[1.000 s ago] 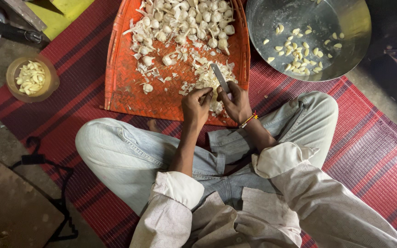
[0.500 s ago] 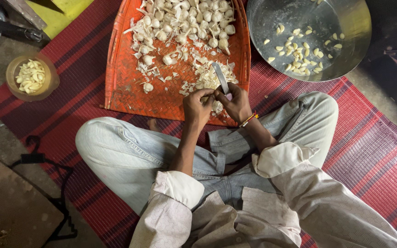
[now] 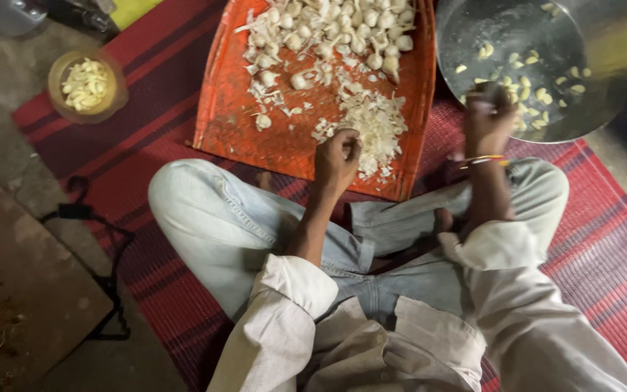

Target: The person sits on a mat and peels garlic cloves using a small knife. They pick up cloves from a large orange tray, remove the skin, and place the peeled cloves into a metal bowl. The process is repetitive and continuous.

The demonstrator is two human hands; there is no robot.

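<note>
Fingers of the left hand curl over garlic peels (orange tray); right hand, grip unclear, at steel bowl.

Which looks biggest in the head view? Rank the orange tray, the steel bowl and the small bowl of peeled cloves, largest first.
1. orange tray, though its top is cut off by the frame.
2. steel bowl, also partly cut off; clearly smaller in view.
3. small bowl of peeled cloves, smallest by far.

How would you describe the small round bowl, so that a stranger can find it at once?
Start at the orange tray on the red striped mat. Look left, past the mat's edge, to the grey floor. There stands the small bowl, yellowish and filled with peeled garlic cloves; the metal bowl by the right hand is much larger.
</note>
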